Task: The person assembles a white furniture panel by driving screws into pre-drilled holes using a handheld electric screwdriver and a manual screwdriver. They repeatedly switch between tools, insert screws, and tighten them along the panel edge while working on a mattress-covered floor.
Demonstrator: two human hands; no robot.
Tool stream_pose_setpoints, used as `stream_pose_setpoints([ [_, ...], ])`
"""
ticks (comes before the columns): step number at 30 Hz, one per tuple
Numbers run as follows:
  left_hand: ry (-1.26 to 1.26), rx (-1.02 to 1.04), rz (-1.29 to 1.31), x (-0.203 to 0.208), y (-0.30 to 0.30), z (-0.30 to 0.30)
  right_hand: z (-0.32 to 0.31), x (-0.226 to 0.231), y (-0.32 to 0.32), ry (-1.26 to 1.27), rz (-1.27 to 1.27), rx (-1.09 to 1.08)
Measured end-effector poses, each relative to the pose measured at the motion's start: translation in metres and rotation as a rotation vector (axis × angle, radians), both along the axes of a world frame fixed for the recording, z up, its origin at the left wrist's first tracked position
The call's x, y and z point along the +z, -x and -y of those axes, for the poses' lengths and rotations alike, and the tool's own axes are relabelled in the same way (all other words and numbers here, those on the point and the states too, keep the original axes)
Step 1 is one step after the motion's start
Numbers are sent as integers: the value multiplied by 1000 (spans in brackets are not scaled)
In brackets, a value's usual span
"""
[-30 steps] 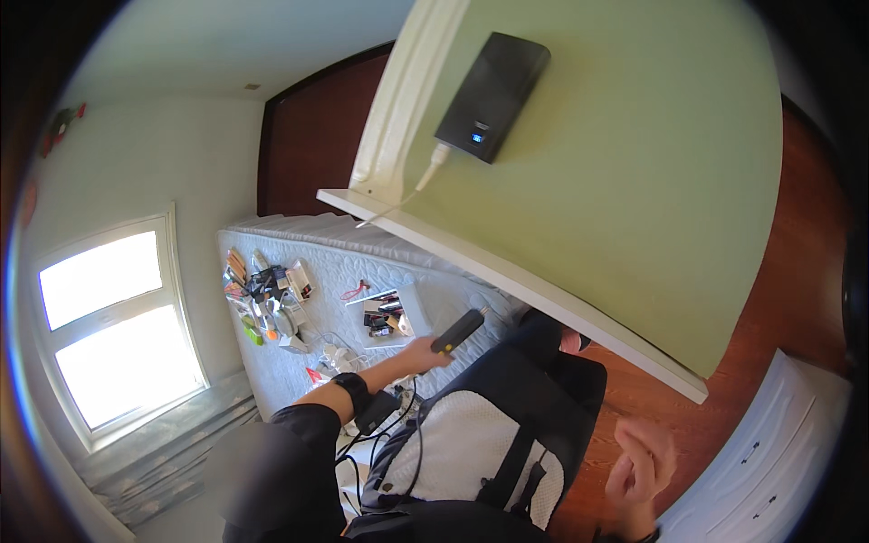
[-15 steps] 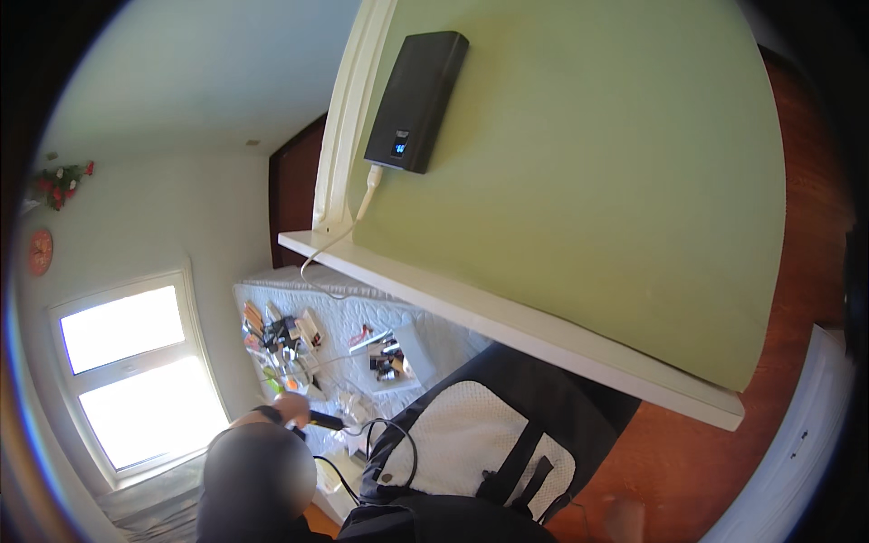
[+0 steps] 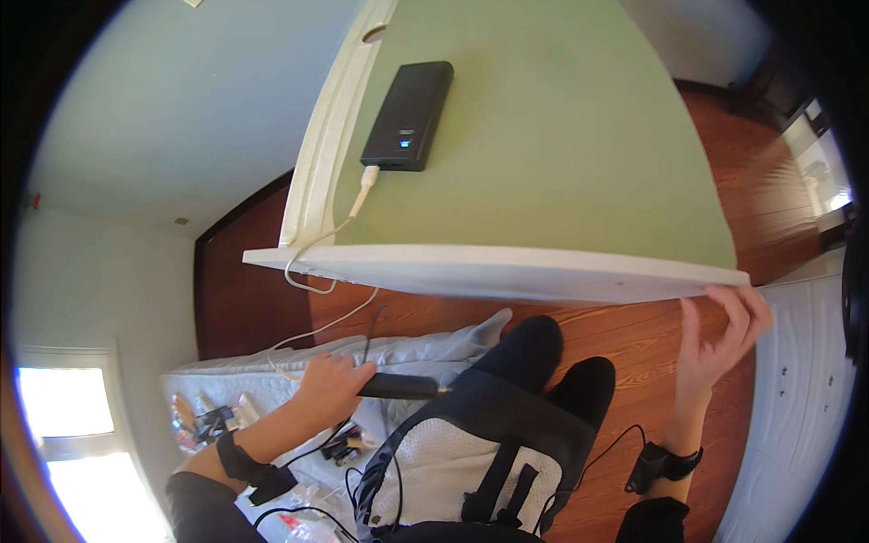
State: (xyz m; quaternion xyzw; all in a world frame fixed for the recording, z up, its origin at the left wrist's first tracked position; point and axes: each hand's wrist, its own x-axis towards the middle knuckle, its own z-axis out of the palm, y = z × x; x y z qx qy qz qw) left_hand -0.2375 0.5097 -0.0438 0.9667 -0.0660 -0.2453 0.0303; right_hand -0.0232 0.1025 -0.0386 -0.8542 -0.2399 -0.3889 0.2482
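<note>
While open floor (image 3: 634,380) shows between the counter's edge (image 3: 489,273) and the knees (image 3: 534,342), and the left forearm (image 3: 272,439) partly hides indistinct items (image 3: 342,445) on the bed (image 3: 444,350), the left hand (image 3: 328,389) grips a black tool (image 3: 398,386) near the thigh (image 3: 498,389), and the right hand (image 3: 726,328), loosely spread, touches the edge's right end.

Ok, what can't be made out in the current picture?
All in the head view:
Black tool: rear end hidden by the left hand.
Power bank: display too small to read.
Window: lower left cut off by the picture's dark rim.
Bed clutter: partly behind the left forearm.
</note>
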Motion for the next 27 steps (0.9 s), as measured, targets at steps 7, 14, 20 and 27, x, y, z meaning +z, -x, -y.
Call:
stream_pose_setpoints([
  [7,624,209,408,14,0,53,9,11,-15,-652,-588,163],
  [14,1145,762,465,21,-3,41,16,-11,-11,-789,-643,6],
  [20,1485,1003,894,7,14,5,9,-9,-16,-848,-640,133],
  [27,1373,1191,903,25,28,6,-21,-8,3,-917,-599,51],
])
